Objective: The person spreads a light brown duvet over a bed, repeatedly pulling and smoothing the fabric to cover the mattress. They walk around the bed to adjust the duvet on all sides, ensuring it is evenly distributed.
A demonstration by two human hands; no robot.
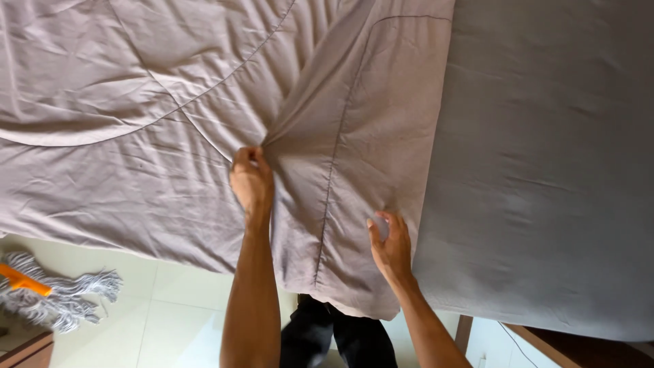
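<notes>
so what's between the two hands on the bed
In the head view, a folded flap of the pinkish quilt with a stitched seam lies between the left hand, which bunches the cloth, and the right hand.

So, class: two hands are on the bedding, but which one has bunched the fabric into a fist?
The left hand: it is closed on a gathered fold of the pinkish quilt, creases fanning out from it. The right hand only pinches the quilt's edge beside the grey sheet.

Matt, creased taupe cloth quilt [170, 123] with stitched seams; smoother grey cloth sheet [545, 170] beside it; glossy floor tiles [170, 320]; stringy mop [61, 293].
</notes>
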